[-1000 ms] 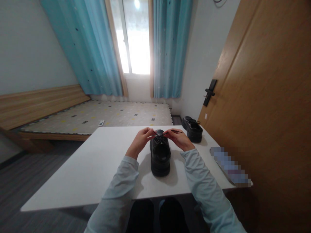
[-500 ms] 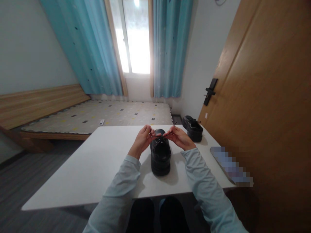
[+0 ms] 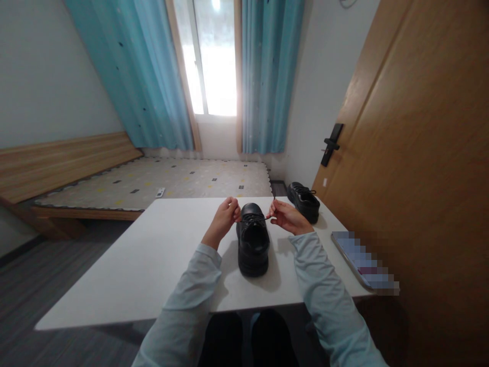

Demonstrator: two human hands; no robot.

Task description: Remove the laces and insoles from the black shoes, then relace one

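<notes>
A black lace-up shoe (image 3: 252, 243) stands on the white table (image 3: 153, 265), its heel toward me. My left hand (image 3: 224, 216) is on the shoe's left side, pinching one end of its black lace. To the right of the shoe, my right hand (image 3: 286, 216) pinches the other end. The lace is stretched taut between them across the shoe's top. Both arms wear pale blue sleeves.
A second black shoe (image 3: 304, 202) sits at the table's far right corner. A flat blurred object (image 3: 362, 262) lies by the right edge. A wooden door (image 3: 412, 153) stands close on the right. A low bed (image 3: 153, 183) and a curtained window lie beyond the table.
My hands have moved apart sideways from above the shoe's toe, drawing the lace ends outward until the lace is taut.
</notes>
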